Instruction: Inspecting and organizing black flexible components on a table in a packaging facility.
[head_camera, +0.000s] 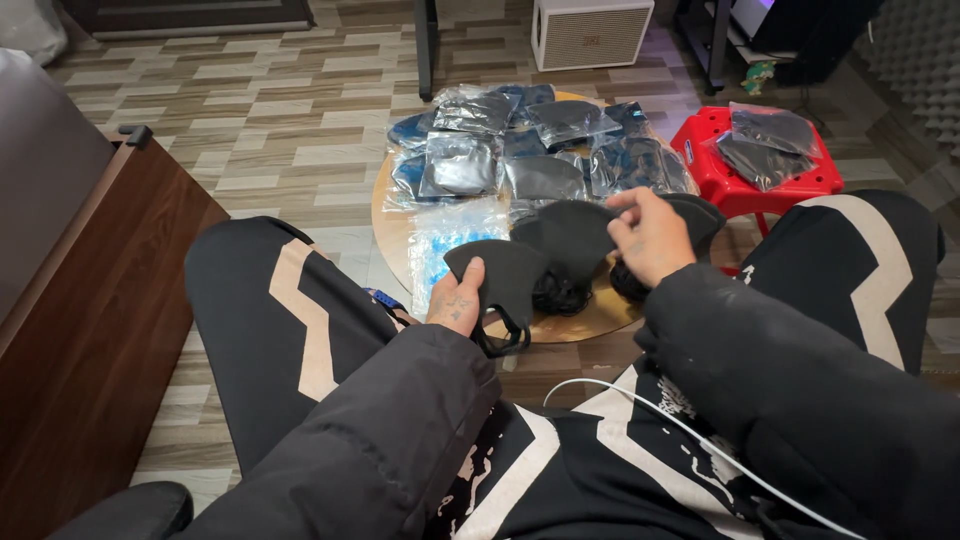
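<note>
My left hand (458, 298) grips a black cloth face mask (505, 275) by its left edge, its ear loop hanging below. My right hand (650, 235) pinches a second black mask (572, 232) just above a small heap of loose black masks (560, 290) on a round wooden table (392, 232). Both hands are over the near edge of the table, between my knees in black trousers with pale stripes.
Several clear bags of black and blue masks (540, 150) cover the far half of the table. A red plastic stool (722, 180) at the right carries more bagged masks (770, 140). A brown cabinet (90, 300) stands at left, a white speaker box (592, 32) behind.
</note>
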